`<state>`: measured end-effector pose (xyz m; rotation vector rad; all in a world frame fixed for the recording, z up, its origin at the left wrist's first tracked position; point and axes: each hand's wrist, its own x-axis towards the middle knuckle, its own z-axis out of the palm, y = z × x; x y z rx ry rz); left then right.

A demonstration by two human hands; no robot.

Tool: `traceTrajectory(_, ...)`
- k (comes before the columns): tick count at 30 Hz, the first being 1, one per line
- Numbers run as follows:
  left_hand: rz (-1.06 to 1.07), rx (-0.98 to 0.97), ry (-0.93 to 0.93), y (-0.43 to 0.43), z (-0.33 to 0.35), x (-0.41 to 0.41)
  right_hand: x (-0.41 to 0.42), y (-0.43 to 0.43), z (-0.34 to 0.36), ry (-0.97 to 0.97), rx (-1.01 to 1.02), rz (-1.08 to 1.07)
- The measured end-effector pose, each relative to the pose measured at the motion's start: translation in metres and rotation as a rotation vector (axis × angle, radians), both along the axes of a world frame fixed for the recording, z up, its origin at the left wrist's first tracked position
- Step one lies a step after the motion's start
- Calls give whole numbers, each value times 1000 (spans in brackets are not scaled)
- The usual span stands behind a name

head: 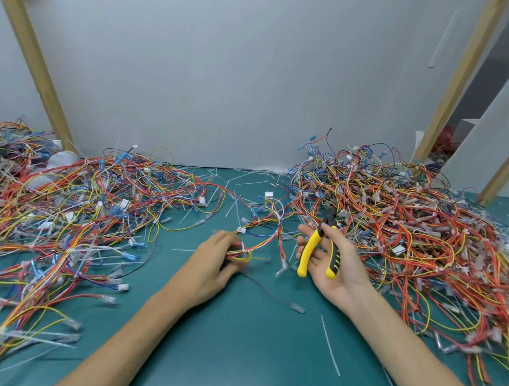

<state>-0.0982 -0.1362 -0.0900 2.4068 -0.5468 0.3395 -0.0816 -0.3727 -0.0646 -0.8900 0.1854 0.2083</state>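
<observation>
My left hand [209,265] grips a small bundle of red, yellow and blue wires [262,238] at the middle of the green table; the bundle runs up and to the right from my fingers, tied with white cable ties. My right hand [337,266] lies palm up and holds yellow-and-black cutting pliers [318,248]. The thumb lies over the upper handle, and the dark jaws point up and away toward the right wire heap. The pliers' handles are spread apart. The two hands sit a short distance apart.
A big heap of wire harnesses [74,207] covers the left of the green mat [236,342]; another heap [411,222] covers the right. Cut white cable ties [330,346] lie scattered. Wooden posts [31,56] stand against the grey wall behind.
</observation>
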Motion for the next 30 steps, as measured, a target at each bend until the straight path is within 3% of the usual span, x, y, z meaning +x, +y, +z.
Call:
traceTrajectory(6, 218, -117, -90, 5, 7, -1, 2, -2, -2, -42, 60, -7)
traceTrajectory(9, 335, -3, -165, 6, 15, -4, -2, 1, 1, -81, 105, 80)
traceTrajectory(12, 411, 167, -315, 4, 27, -9, -8, 5, 3, -103, 13, 145)
traceTrajectory(16, 434, 313, -381, 1, 34, -12, -14, 8, 3, -232, -471, 145)
traceTrajectory(20, 452, 426, -277, -5, 18, -7, -19, 9, -1, -579, -1330, -7)
traceTrajectory(22, 447, 566, -206, -7, 5, -3, -21, 6, -1, -721, -1612, -55)
traceTrajectory(25, 432, 666, -152, -11, -3, 3, -18, -2, 0, -829, -1819, -46)
traceTrajectory(30, 472, 672, -130, -12, -8, 8, -13, -18, 7, -787, -1969, 125)
